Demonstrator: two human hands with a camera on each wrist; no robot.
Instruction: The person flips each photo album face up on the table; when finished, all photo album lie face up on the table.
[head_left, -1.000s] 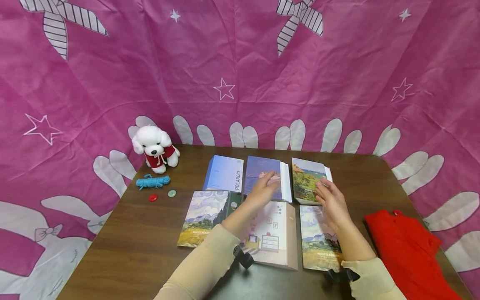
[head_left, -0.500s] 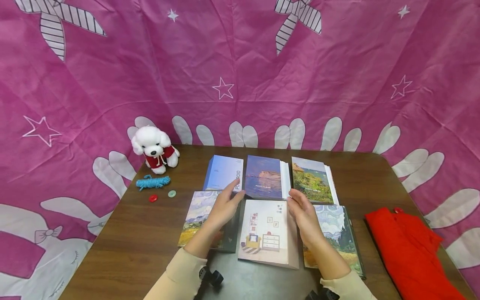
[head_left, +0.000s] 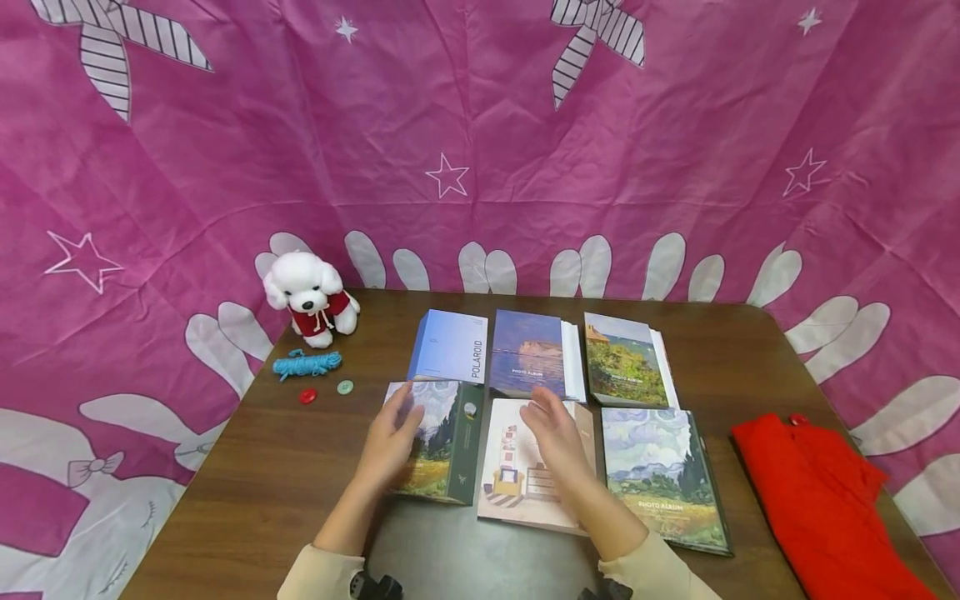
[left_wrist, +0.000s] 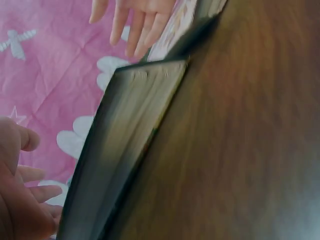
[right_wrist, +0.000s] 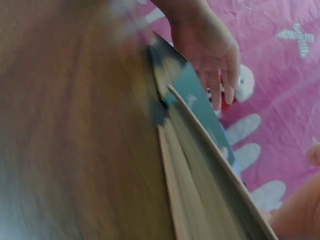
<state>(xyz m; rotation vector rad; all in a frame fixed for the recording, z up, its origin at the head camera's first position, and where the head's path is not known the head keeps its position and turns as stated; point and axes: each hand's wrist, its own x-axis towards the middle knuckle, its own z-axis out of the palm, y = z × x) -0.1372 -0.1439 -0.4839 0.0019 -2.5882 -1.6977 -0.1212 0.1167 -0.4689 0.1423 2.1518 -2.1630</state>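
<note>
My left hand (head_left: pixel 390 437) is over the left side of a landscape-painting photo album (head_left: pixel 442 442) with a green spine, in the front row. Its fingers are loosely spread and grip nothing. Over the middle album, which is cream with a furniture drawing (head_left: pixel 510 475), my right hand (head_left: pixel 558 442) hovers with relaxed fingers and hides part of the cover. To its right lies another landscape photo album (head_left: pixel 660 475). Both wrist views show album page edges side-on, with the left hand (left_wrist: pixel 25 190) and the right hand (right_wrist: pixel 300 210) apart from them.
Behind stand a blue Polaroid album (head_left: pixel 450 346), a purple seascape album (head_left: pixel 525 354) and a garden-scene album (head_left: pixel 626 362). At left are a white toy dog (head_left: pixel 311 300), blue yarn (head_left: pixel 306 364), a red button (head_left: pixel 308 396) and a green button (head_left: pixel 345 387). Folded red cloth (head_left: pixel 817 500) lies right.
Both hands have drawn back from over the rear albums toward the front row and shifted left. The albums look unmoved, and the front right one is now uncovered.
</note>
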